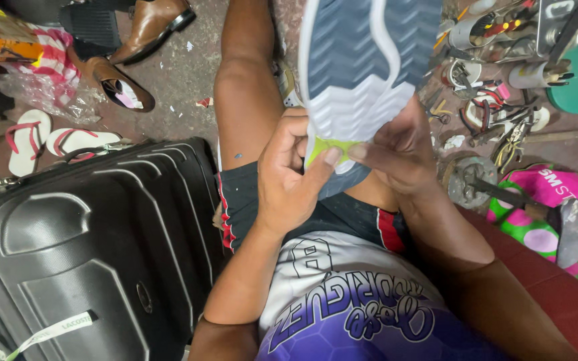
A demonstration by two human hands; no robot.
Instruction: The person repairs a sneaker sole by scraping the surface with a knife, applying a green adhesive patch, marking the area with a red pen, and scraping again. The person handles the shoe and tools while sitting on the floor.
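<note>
While sneaker (359, 67) is resting sole-up over lap, left hand (289, 177) and right hand (396, 150) are pinching lime heel patch (326, 148). Likely light, flexible rubber sole; gripping heel edge seems best.

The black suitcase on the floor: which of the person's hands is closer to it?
Left. The left hand grips the sports shoe at its heel on the side facing the black suitcase; the right hand pinches the heel on the far side.

Concrete floor (188, 80): suitcase (88, 247), sandals (51, 142), brown shoes (135, 47), tools (496, 113).
</note>
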